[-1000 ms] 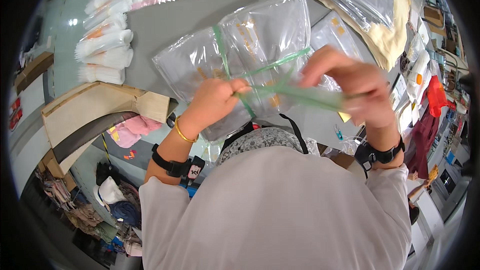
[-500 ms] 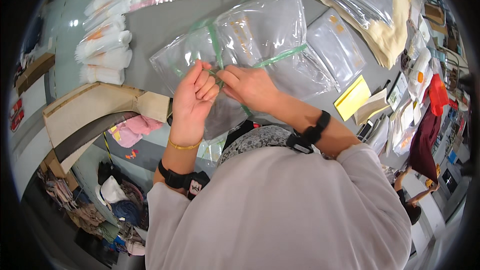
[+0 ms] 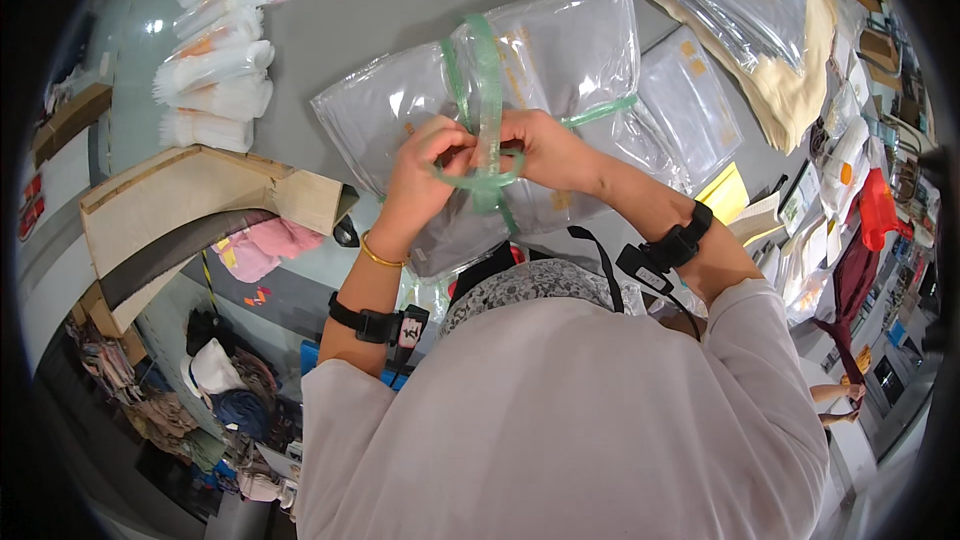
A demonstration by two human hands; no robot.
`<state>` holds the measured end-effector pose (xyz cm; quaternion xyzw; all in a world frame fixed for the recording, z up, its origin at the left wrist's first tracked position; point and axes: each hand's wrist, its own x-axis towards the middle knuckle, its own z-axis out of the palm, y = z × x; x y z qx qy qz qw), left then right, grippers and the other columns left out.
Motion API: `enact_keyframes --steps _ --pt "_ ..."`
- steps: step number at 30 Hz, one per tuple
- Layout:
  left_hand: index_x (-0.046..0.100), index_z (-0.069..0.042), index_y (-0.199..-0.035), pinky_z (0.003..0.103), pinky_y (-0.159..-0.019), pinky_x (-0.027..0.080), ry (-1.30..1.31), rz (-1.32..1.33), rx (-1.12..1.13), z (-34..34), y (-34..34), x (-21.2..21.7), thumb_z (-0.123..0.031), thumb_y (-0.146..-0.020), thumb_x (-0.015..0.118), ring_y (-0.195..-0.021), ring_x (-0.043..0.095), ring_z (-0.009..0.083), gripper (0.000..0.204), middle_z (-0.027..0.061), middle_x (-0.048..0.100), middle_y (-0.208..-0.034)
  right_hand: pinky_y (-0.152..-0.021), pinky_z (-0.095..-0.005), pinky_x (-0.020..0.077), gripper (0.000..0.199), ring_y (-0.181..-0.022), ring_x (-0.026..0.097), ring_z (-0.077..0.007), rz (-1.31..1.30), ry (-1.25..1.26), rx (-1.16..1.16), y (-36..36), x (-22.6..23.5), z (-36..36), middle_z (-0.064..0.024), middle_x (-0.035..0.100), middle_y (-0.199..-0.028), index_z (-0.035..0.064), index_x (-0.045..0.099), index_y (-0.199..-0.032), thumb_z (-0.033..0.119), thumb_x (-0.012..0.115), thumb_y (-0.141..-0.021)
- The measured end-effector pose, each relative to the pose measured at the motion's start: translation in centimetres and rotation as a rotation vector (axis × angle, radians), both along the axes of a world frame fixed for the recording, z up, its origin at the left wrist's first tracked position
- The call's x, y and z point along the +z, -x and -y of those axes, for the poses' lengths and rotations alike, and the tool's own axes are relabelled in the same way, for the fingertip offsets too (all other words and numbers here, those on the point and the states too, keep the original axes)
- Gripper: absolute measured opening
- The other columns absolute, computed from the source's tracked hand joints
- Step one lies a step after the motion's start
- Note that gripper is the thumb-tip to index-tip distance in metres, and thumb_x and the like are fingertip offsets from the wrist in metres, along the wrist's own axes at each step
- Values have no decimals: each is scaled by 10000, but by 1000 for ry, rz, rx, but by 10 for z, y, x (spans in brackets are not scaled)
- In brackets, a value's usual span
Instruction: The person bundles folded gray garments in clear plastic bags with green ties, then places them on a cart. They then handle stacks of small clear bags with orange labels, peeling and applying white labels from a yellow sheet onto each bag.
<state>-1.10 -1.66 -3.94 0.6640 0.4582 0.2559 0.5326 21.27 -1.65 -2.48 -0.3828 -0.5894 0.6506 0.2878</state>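
Observation:
A stack of clear plastic bags [image 3: 590,45] with orange print lies on the grey table, bound by a green plastic strap [image 3: 487,80]. Fingers of my left hand [image 3: 422,172] pinch the strap over the middle of the stack. My right hand [image 3: 552,148] is closed on the strap just to the right, its fingertips partly hidden behind a raised length of it. Between the two hands the strap forms a loose loop. Another part of the strap crosses the stack's right side.
More clear bags [image 3: 690,100] lie at the right, beside a yellow pad [image 3: 724,190]. A cream cloth [image 3: 785,90] under plastic covers the far right. Rolled white bags [image 3: 210,75] line the left. A cardboard piece [image 3: 180,185] stands near the left edge, with pink cloth [image 3: 265,248] beside it.
A wide length of the green strap has come up between my hands and now stands as a loop. My hands have shifted right in the view and moved slightly apart.

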Motion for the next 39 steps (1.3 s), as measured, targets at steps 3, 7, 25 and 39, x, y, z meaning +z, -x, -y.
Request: enact_keyframes --steps 3,7,25,39 --pt "674 7 -993 317 -754 525 -47 -33 -2 3 -2 -4 23 -844 684 -838 651 208 150 73 642 -984 -751 -409 554 316 -840 672 -298 323 -285 -55 4 2 5 -109 657 -984 72 715 -1123 15 747 -814" --pt "659 12 -987 302 -744 519 -75 5 34 1 -4 1 40 -839 681 -854 639 175 153 71 654 -951 -671 -435 543 257 -775 648 -335 444 -474 -339 22 -5 11 -99 608 -926 66 606 -977 -20 723 -766" --pt "650 -47 -1211 468 -987 448 -487 -440 -153 -24 26 9 -197 -887 726 -1177 579 347 365 131 634 -1285 -955 -531 453 348 -1110 601 -319 926 -667 34 -55 22 31 -57 631 -1195 144 638 -1179 346 703 -903" --pt "405 -19 -1536 540 -1199 262 -338 -227 344 17 96 -52 -383 -933 731 -1471 353 368 776 185 418 -1571 -1136 -416 392 895 -1336 520 -324 682 127 -511 -153 -45 11 -215 557 -1414 -22 352 -1555 565 652 -950"
